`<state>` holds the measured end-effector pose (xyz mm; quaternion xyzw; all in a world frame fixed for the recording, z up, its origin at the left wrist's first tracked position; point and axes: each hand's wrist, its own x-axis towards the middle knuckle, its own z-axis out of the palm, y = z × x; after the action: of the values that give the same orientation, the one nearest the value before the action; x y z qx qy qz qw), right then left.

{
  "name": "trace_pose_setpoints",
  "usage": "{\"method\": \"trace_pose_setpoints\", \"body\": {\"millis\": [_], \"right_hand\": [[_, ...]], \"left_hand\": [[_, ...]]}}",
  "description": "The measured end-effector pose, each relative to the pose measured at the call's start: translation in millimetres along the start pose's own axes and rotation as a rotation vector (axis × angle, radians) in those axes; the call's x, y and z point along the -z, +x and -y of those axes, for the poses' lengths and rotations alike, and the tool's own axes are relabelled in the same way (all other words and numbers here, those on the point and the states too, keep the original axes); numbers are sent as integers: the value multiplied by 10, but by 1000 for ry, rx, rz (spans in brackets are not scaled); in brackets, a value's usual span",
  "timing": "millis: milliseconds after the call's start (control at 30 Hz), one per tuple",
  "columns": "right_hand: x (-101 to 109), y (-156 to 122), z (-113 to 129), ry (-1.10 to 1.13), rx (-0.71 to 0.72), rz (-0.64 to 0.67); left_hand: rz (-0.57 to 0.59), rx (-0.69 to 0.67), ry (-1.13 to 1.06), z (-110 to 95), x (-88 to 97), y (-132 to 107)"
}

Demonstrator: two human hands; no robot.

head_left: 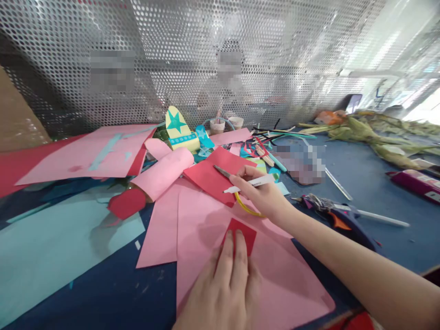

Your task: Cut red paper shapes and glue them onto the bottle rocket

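My left hand (225, 286) lies flat with its fingers together, pressing a small red paper rectangle (242, 231) onto a large pink sheet (275, 275). Farther out, my right hand (263, 190) grips a white marker pen (252, 183) and yellow-handled scissors (244, 206), whose blades (222, 172) point left over a red paper sheet (213, 176). To the left of that sheet lies a pink paper roll (165, 172) with a red disc (127, 203) at its near end.
Light blue paper (51, 247) covers the near left, pink and red sheets (92, 151) the far left. A yellow piece with a teal star (177, 126), cups (217, 124), sticks and paper scraps crowd the middle back. A glue gun (340, 220) lies right. Two people sit behind a perforated screen.
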<state>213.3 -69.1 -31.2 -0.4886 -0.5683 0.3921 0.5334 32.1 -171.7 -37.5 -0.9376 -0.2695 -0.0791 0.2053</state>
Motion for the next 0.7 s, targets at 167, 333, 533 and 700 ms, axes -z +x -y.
{"method": "trace_pose_setpoints", "body": {"millis": [167, 333, 533, 700], "right_hand": [[-9, -14, 23, -56, -9, 24], [-83, -119, 94, 82, -84, 192], [-208, -258, 31, 196, -270, 314], [-198, -248, -58, 1, -139, 184]], "left_hand": [[52, 39, -53, -2, -106, -19], [31, 86, -14, 14, -81, 17], [63, 194, 59, -71, -84, 46], [51, 188, -32, -146, -142, 3]]}}
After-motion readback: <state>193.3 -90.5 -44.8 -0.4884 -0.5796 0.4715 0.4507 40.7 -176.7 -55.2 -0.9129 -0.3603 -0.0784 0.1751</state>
